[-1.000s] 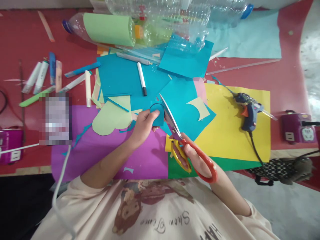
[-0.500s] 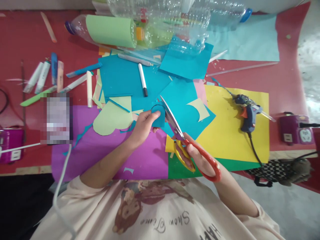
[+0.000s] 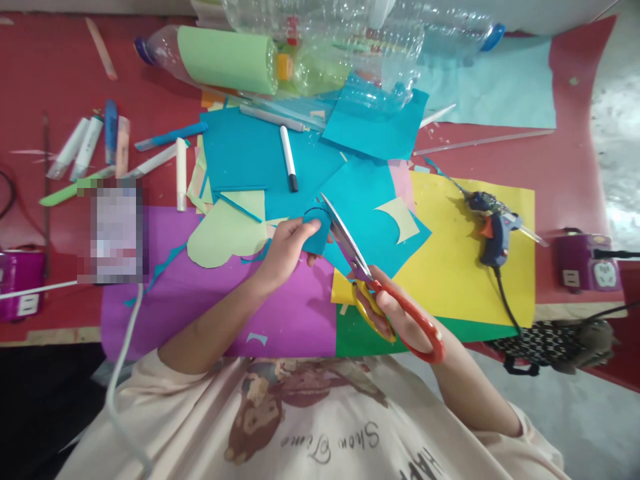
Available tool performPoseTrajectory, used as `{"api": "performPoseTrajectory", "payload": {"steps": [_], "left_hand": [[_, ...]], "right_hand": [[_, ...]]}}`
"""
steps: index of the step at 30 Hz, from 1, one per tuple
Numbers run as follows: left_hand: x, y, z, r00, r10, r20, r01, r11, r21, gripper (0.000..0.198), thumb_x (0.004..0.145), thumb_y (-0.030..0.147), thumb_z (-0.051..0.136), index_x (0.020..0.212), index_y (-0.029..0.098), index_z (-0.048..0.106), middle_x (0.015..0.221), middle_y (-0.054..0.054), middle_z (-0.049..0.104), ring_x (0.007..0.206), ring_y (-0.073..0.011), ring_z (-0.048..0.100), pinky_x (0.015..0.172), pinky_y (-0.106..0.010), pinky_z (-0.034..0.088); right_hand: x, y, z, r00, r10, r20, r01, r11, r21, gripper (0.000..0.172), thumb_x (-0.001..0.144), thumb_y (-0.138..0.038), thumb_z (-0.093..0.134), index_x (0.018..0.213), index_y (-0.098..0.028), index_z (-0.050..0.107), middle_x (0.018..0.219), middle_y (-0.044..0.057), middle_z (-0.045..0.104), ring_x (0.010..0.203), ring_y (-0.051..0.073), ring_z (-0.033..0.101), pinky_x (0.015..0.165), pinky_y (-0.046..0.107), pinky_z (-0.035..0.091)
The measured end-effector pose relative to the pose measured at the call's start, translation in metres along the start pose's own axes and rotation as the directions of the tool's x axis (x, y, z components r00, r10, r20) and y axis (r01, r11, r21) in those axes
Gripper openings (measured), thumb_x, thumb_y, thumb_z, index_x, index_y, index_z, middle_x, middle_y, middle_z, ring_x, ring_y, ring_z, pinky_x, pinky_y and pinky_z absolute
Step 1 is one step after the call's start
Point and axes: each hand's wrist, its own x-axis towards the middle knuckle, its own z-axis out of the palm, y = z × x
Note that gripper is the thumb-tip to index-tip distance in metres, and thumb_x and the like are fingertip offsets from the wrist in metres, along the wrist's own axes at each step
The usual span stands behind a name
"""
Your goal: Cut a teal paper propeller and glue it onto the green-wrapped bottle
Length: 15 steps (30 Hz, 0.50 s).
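Note:
Pinched between the thumb and fingers of my left hand (image 3: 289, 248) is a small blue piece of paper (image 3: 316, 235) with a dark curved line near its top edge. My right hand (image 3: 395, 308) is closed through the handles of a pair of scissors (image 3: 356, 252), one loop red and one yellow. The blades point up and left, their tips beside the right edge of the blue piece. Below lie larger blue sheets (image 3: 350, 177). A pale green cut-out (image 3: 223, 233) with rounded lobes is left of my left hand.
A glue gun (image 3: 495, 237) rests on a yellow sheet (image 3: 440, 267) at right. Clear plastic bottles (image 3: 325, 40), one wrapped in green, lie along the back. Several markers (image 3: 90, 143) and a blurred phone (image 3: 117, 233) are at left. A white marker (image 3: 288, 157) lies centrally.
The blue piece has turned slightly in my left hand and its upper right corner now looks rounder. The scissor handles sit slightly farther right. The whole view has shifted a little.

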Motion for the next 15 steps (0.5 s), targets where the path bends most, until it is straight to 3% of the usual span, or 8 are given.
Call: {"api": "performPoseTrajectory", "payload": {"steps": [5, 15], "left_hand": [[-0.0006, 0.0020, -0.0003, 1.000, -0.005, 0.012, 0.005, 1.000, 0.010, 0.032, 0.082, 0.038, 0.053, 0.058, 0.017, 0.060, 0.043, 0.002, 0.053, 0.039, -0.0089, 0.049, 0.041, -0.022, 0.038], [-0.0001, 0.0049, -0.0028, 1.000, -0.014, -0.006, 0.014, 0.999, 0.035, 0.030, 0.081, 0.036, 0.054, 0.059, 0.017, 0.062, 0.046, 0.001, 0.055, 0.041, -0.0094, 0.050, 0.041, -0.023, 0.040]], "right_hand": [[-0.0003, 0.0028, 0.0003, 1.000, 0.002, -0.003, -0.002, 1.000, 0.015, 0.065, 0.077, -0.081, 0.048, 0.105, -0.022, 0.046, 0.049, -0.012, 0.033, 0.036, 0.006, 0.027, 0.035, 0.022, 0.020], [-0.0001, 0.0026, -0.0017, 1.000, 0.011, 0.018, -0.011, 1.000, 0.022, 0.063, 0.075, -0.083, 0.049, 0.097, -0.024, 0.042, 0.050, -0.013, 0.026, 0.037, 0.006, 0.023, 0.034, 0.021, 0.019]]}}
